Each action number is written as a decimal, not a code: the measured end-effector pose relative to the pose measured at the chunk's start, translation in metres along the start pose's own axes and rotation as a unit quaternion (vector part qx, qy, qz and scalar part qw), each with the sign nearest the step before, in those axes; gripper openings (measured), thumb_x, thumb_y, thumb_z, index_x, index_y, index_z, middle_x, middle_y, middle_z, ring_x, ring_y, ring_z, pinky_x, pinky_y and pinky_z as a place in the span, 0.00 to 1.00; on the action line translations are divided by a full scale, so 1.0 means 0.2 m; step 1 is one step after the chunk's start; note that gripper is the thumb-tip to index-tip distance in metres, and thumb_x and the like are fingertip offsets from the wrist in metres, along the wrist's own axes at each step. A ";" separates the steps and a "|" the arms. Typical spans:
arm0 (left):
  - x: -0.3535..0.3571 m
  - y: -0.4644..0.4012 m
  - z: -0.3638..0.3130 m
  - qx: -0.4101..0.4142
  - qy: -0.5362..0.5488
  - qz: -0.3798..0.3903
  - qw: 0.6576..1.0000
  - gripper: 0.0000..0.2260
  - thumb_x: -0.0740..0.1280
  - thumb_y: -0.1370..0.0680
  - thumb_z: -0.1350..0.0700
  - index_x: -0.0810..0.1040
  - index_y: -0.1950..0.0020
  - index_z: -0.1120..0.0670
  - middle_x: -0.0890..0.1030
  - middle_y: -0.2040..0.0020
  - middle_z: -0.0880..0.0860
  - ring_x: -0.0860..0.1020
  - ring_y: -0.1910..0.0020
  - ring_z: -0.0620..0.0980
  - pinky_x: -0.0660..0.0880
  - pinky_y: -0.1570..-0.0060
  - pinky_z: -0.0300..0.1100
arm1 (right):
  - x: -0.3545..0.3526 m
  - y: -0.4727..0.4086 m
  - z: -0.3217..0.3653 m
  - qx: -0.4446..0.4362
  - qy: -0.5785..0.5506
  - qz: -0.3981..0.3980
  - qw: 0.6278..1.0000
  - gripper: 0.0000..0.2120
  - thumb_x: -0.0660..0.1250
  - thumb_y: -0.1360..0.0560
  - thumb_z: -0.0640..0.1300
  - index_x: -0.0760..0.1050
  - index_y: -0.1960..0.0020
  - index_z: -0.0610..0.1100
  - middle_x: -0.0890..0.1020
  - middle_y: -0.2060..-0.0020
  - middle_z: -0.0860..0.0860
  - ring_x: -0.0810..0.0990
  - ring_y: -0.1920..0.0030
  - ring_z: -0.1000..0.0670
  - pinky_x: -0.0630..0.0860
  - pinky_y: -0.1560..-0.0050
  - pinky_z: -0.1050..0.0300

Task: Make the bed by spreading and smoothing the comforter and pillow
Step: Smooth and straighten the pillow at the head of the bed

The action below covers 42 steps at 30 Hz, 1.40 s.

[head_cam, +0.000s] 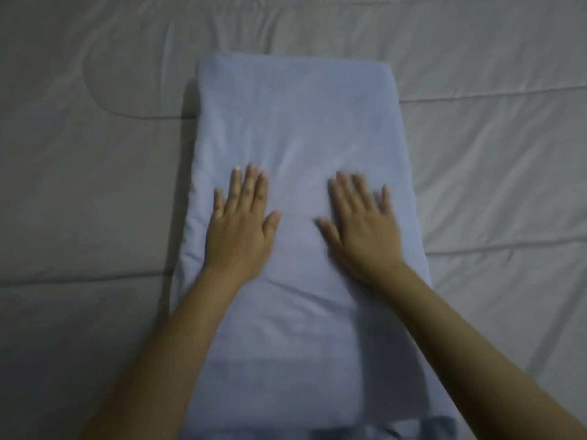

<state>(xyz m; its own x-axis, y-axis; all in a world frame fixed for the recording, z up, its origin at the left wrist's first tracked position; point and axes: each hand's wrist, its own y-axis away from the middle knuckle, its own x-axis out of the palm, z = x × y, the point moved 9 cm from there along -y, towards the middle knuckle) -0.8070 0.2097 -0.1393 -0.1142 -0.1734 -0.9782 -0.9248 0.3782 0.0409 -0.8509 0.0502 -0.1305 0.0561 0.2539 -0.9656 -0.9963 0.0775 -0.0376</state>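
Pale grey quilted bedding fills the whole view: the comforter [95, 201] lies spread out flat, with stitched seams running across it and soft creases catching the dim light. On top of it, in the middle, rests a light blue pillow [295, 122], long and rectangular, its far end pointing away from me and its near end reaching down to the bottom edge of the view.

Both of my hands lie on the pillow's upper surface, palms down. My left hand [241, 227] sits toward the pillow's left edge, fingers straight and close together, thumb spread out to the side. My right hand [362, 230] sits toward the right edge, fingers also extended and slightly fanned; it looks blurred. Neither hand grasps anything; both are flat and released, pressing on the fabric. My bare forearms reach in from the lower corners. Small wrinkles in the pillowcase show between and just below my hands.
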 end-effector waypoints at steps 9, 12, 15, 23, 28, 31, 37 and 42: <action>-0.20 0.22 -0.11 -0.021 0.039 -0.084 0.995 0.31 0.44 0.19 0.41 0.53 0.22 0.58 0.52 0.21 0.56 0.48 0.22 0.56 0.46 0.26 0.58 | -0.23 0.21 -0.19 0.172 -0.049 -0.090 0.980 0.30 0.49 0.19 0.56 0.48 0.22 0.43 0.52 0.22 0.45 0.47 0.23 0.44 0.41 0.27 0.41; 0.07 0.46 -0.08 -0.022 -0.028 0.011 0.999 0.31 0.44 0.19 0.40 0.57 0.22 0.57 0.55 0.21 0.56 0.51 0.22 0.57 0.56 0.29 0.64 | 0.02 0.52 -0.02 0.060 0.008 0.029 0.998 0.33 0.49 0.22 0.61 0.52 0.22 0.44 0.54 0.23 0.47 0.49 0.23 0.45 0.49 0.27 0.34; 0.03 0.52 -0.12 -0.032 -0.013 -0.014 0.999 0.31 0.49 0.20 0.42 0.58 0.22 0.58 0.56 0.22 0.58 0.53 0.23 0.59 0.56 0.27 0.61 | 0.07 0.61 -0.08 0.075 0.020 0.056 0.995 0.34 0.47 0.23 0.64 0.53 0.22 0.46 0.54 0.23 0.48 0.49 0.23 0.45 0.51 0.27 0.35; 0.16 0.80 -0.08 -0.056 -0.046 0.041 0.997 0.33 0.42 0.19 0.39 0.56 0.22 0.60 0.53 0.21 0.59 0.50 0.22 0.59 0.58 0.29 0.63 | 0.13 0.86 -0.09 0.062 0.048 0.100 0.992 0.36 0.43 0.22 0.66 0.54 0.23 0.43 0.54 0.23 0.47 0.52 0.23 0.44 0.58 0.30 0.35; -0.19 0.64 -0.12 -0.076 0.004 -0.110 0.991 0.32 0.50 0.20 0.42 0.57 0.23 0.62 0.54 0.22 0.60 0.50 0.22 0.60 0.49 0.26 0.57 | -0.22 0.66 -0.09 0.125 -0.020 -0.063 0.990 0.34 0.47 0.22 0.62 0.52 0.23 0.43 0.53 0.23 0.44 0.50 0.23 0.44 0.46 0.26 0.43; -0.11 0.51 -0.11 -0.053 -0.022 -0.084 0.995 0.31 0.49 0.20 0.42 0.56 0.22 0.60 0.54 0.22 0.59 0.50 0.22 0.59 0.49 0.26 0.59 | -0.07 0.60 -0.03 0.082 0.002 -0.016 0.997 0.33 0.45 0.21 0.62 0.51 0.23 0.42 0.51 0.23 0.46 0.49 0.23 0.44 0.48 0.25 0.40; -0.11 0.34 -0.10 -0.033 -0.002 -0.076 0.997 0.33 0.47 0.21 0.41 0.58 0.23 0.62 0.57 0.23 0.60 0.54 0.23 0.61 0.52 0.27 0.60 | -0.10 0.36 0.00 0.078 -0.031 -0.050 0.995 0.34 0.42 0.22 0.61 0.52 0.23 0.41 0.54 0.23 0.44 0.48 0.23 0.45 0.44 0.26 0.42; -0.25 0.01 -0.09 -0.018 0.015 -0.129 0.991 0.31 0.46 0.20 0.42 0.52 0.21 0.58 0.50 0.21 0.57 0.47 0.22 0.59 0.43 0.26 0.56 | -0.16 0.07 0.02 0.073 -0.036 -0.089 0.993 0.32 0.42 0.21 0.59 0.47 0.22 0.44 0.49 0.22 0.47 0.45 0.22 0.46 0.40 0.25 0.44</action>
<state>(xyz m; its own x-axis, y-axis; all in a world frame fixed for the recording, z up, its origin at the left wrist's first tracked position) -0.8088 0.2034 -0.0863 0.1178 -0.2870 -0.9507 -0.9368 0.2855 -0.2022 -0.8654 0.0476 -0.0983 0.2402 0.2918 -0.9258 -0.9503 0.2654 -0.1630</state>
